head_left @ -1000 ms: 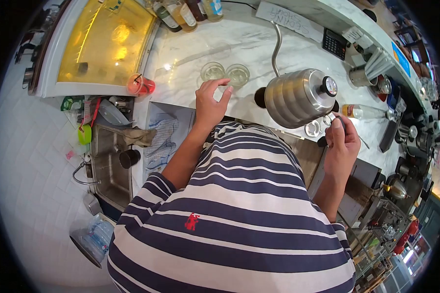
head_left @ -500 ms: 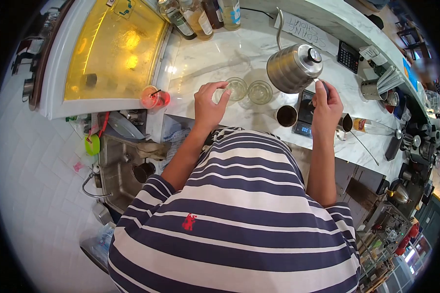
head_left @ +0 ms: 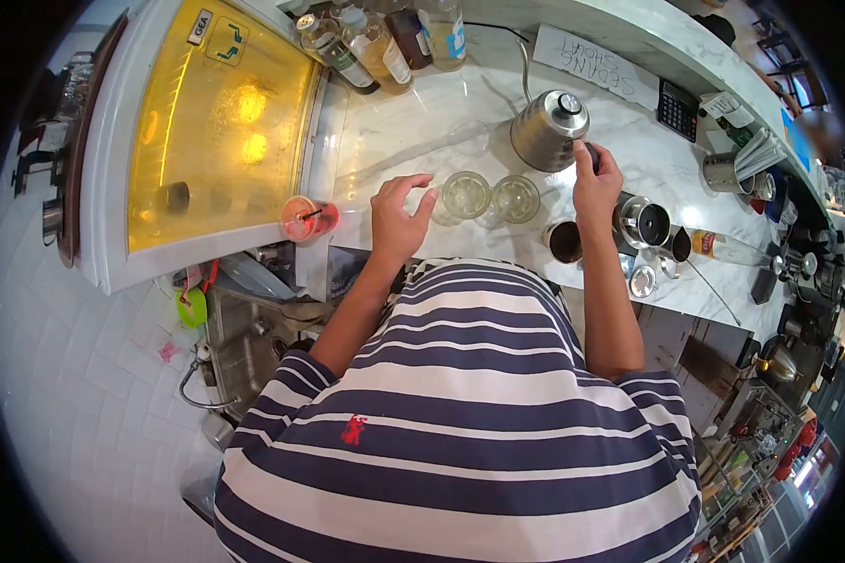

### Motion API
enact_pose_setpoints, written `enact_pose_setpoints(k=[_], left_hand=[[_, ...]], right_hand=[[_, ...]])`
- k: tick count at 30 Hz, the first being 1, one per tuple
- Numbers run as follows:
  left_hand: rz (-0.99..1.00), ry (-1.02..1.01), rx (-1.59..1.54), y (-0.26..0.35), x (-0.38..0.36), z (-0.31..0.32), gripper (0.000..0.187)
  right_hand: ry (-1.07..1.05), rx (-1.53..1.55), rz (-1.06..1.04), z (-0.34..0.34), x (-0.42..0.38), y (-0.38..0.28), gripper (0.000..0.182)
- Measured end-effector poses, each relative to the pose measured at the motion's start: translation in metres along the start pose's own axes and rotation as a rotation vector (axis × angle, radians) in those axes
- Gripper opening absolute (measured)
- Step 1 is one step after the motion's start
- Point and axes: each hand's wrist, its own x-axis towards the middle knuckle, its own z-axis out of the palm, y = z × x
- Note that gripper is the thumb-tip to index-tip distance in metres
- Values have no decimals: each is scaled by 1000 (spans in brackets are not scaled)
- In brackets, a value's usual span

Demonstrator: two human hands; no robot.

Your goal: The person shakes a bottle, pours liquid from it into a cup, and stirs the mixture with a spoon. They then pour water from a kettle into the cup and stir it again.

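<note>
My right hand (head_left: 595, 184) grips the black handle of a steel gooseneck kettle (head_left: 546, 129), which stands or hovers low over the marble counter (head_left: 413, 122) behind two clear glasses. My left hand (head_left: 399, 218) rests on the counter with fingers spread, just left of the nearer glass (head_left: 466, 194). The second glass (head_left: 515, 198) stands right beside it. A dark metal cup (head_left: 565, 241) sits near my right wrist. My striped shirt hides the counter's front edge.
A yellow-lit display case (head_left: 211, 113) fills the left. A red cup with a straw (head_left: 302, 218) stands by it. Bottles (head_left: 376, 42) line the back, with a handwritten sign (head_left: 593, 62) and calculator (head_left: 676, 109). A steel pitcher (head_left: 644, 221), lids and tools lie right; a sink (head_left: 249, 338) is lower left.
My right hand carried the kettle from the right side across to the back of the counter, behind the glasses. My left hand stayed beside the glasses.
</note>
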Motion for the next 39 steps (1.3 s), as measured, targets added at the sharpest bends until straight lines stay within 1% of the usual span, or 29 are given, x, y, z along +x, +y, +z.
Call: enact_pose_setpoints(k=[5, 9, 12, 15, 19, 21, 25, 27, 31, 36, 39], left_hand=[[-25, -11, -24, -4, 12, 8, 22], [-35, -36, -8, -1, 20, 11, 22], [-50, -21, 6, 0, 23, 13, 22], [-79, -28, 20, -1, 23, 11, 22], [-101, -36, -6, -1, 19, 12, 22], [-79, -13, -8, -1, 20, 13, 22], [-47, 2, -6, -1, 20, 13, 22], [-56, -5, -21, -1, 19, 14, 22], [-61, -30, -21, 0, 16, 15, 23], [-51, -53, -21, 3, 12, 16, 23], [-64, -85, -16, 6, 11, 12, 23]], right_hand=[[-11, -27, -19, 6, 5, 14, 32], [-47, -50, 7, 7, 7, 19, 35], [-58, -70, 22, 6, 8, 25, 34], [-82, -47, -5, 4, 8, 28, 32], [-51, -115, -8, 1, 4, 29, 30], [-30, -115, -25, -1, 1, 33, 29], [-6, -127, -35, -4, 2, 41, 37], [17, -183, -48, -4, 4, 42, 37], [61, -184, -59, 1, 10, 44, 36], [56, -195, -56, 9, 21, 43, 37], [71, -261, -73, 14, 29, 42, 39]])
